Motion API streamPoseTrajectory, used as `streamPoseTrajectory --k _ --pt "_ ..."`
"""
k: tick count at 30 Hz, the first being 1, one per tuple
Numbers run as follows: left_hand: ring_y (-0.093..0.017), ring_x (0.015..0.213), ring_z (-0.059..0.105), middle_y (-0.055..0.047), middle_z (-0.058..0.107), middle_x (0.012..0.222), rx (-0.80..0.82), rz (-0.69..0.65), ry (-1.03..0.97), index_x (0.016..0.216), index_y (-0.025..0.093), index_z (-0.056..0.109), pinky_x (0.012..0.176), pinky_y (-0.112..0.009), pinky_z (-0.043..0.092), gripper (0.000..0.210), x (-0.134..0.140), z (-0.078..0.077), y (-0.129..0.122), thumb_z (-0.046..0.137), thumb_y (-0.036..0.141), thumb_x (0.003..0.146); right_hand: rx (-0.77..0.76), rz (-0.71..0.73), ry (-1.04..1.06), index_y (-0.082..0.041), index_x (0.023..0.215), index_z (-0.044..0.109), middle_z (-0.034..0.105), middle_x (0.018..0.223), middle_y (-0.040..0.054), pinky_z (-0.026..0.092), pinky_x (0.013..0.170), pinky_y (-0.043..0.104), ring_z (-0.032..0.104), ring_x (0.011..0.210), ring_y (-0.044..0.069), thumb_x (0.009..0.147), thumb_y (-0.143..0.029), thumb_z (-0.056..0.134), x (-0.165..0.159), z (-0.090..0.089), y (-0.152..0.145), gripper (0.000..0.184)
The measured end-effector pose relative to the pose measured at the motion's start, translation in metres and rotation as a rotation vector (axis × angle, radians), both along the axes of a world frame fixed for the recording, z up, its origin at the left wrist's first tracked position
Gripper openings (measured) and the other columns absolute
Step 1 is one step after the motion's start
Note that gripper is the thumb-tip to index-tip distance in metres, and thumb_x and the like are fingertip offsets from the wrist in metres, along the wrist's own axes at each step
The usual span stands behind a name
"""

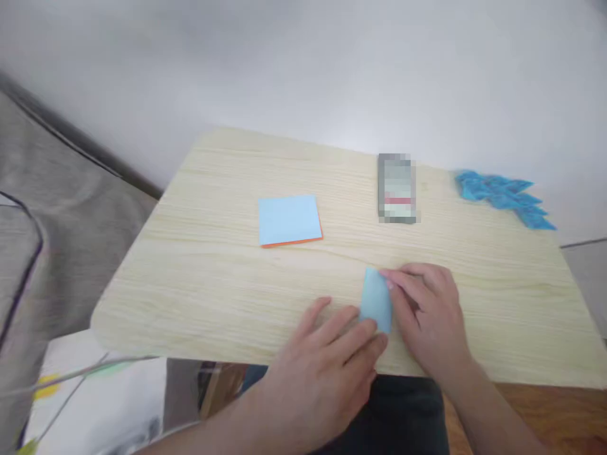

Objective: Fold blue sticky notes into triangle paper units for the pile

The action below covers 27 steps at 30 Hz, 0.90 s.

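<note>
Item, one light-blue paper [375, 298]: lying on the pale wood-grain tabletop [199, 284], near its front edge, and serving as clock centre for the entries below.

Left hand [327, 370]: reaching in from seven o'clock, spreading its fingers, the tips of some resting on the paper's lower part; holding it down without closing around it.

Right hand [435, 316]: standing at three to four o'clock, pinching the paper's upper right edge between thumb and index finger.

Blue-topped paper pad [289, 219]: lying toward ten to eleven o'clock, showing an orange edge beneath.

Rectangular device [397, 188]: lying just past twelve o'clock, its face appearing pixelated.

Pointed blue piece [502, 196]: lying between one and two o'clock, ending in several tips.
</note>
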<state>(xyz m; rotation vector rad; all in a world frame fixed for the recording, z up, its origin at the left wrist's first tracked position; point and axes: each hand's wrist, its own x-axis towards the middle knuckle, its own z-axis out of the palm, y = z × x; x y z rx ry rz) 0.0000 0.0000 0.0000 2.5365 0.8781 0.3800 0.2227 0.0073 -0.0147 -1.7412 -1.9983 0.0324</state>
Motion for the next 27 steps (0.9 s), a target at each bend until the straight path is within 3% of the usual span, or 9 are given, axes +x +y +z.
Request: streamPoseTrajectory --k 7,12,18,23,27 --pt "-0.021 0.132 0.051 0.001 0.067 0.131 -0.005 -0.018 -0.065 0.135 0.027 0.058 0.121 -0.048 0.02 0.034 0.003 0.001 -0.008 0.046 0.031 0.104 -0.018 0.04 -0.036 -0.031 0.119 0.073 0.063 0.117 0.0081 0.045 0.098 0.049 0.056 0.111 0.028 0.093 -0.027 0.065 -0.005 0.002 -0.002 0.027" --pt "-0.021 0.129 0.053 0.0 0.068 0.13 -0.011 0.115 -0.16 0.128 0.026 0.062 0.119 -0.045 0.026 0.03 -0.003 0.0 -0.007 0.054 0.027 0.1 -0.058 0.117 -0.083 -0.039 0.127 0.07 0.059 0.128 0.007 0.042 0.1 0.051 0.054 0.117 0.029 0.094 -0.018 0.061 -0.006 0.004 -0.005 0.04" --pt "-0.023 0.133 0.051 -0.003 0.064 0.138 -0.009 0.223 -0.166 0.13 0.024 0.062 0.121 -0.046 0.024 0.034 0.001 -0.002 -0.007 0.056 0.031 0.097 -0.062 0.141 -0.053 -0.037 0.127 0.07 0.06 0.127 0.0071 0.041 0.101 0.051 0.054 0.117 0.029 0.095 -0.019 0.061 -0.006 0.005 -0.004 0.038" --pt "-0.024 0.137 0.049 -0.002 0.063 0.141 -0.013 0.141 -0.143 0.136 0.025 0.058 0.122 -0.048 0.022 0.041 0.002 0.0 -0.01 0.059 0.034 0.096 -0.046 0.196 0.048 -0.028 0.116 0.072 0.066 0.117 0.0069 0.044 0.098 0.048 0.057 0.111 0.027 0.093 -0.025 0.067 -0.003 0.002 -0.008 0.025" --pt "-0.024 0.13 0.055 -0.001 0.069 0.131 0.029 0.054 -0.13 0.126 0.026 0.064 0.117 -0.049 0.027 0.03 -0.001 -0.001 -0.012 0.058 0.026 0.097 -0.039 0.248 0.1 -0.026 0.105 0.073 0.069 0.109 0.0058 0.046 0.096 0.047 0.059 0.107 0.026 0.09 -0.025 0.071 0.003 0.002 -0.012 0.015"
